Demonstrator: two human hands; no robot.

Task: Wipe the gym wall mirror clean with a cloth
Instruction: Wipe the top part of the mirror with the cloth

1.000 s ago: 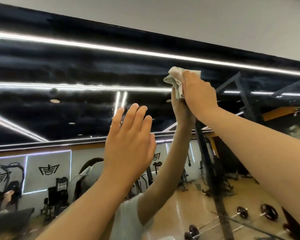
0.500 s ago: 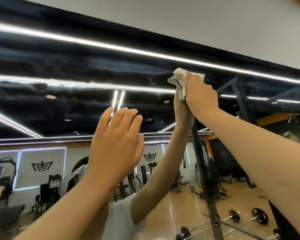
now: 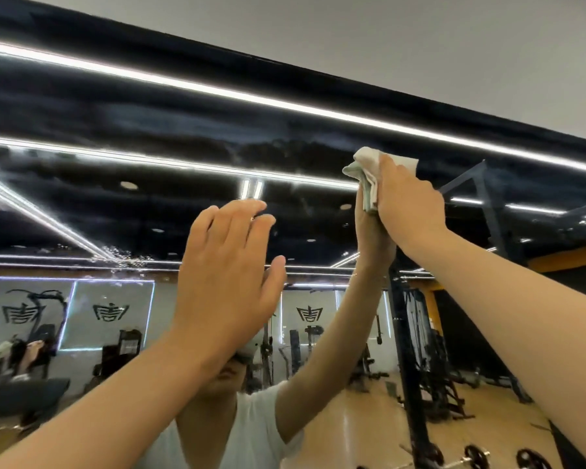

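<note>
The right hand (image 3: 408, 204) presses a crumpled pale cloth (image 3: 369, 164) flat against the gym wall mirror (image 3: 149, 113), fingers fairly straight over the fabric and the thumb hidden. The cloth sits in the upper right of the frame, bunched edges showing above the fingertips and at the hand's left side, where it meets the hand's own reflection. The left hand (image 3: 227, 272) is raised in the centre of the frame, fingers straight and together, holding nothing; whether it touches the glass cannot be told. A patch of droplets (image 3: 126, 257) marks the mirror at middle left. The glass reflects long ceiling light strips (image 3: 217, 91), a dark rack upright (image 3: 406, 350), a white T-shirt (image 3: 251, 434) and barbell plates (image 3: 474, 456) at lower right. A plain white wall (image 3: 420, 45) runs above the mirror.
</note>
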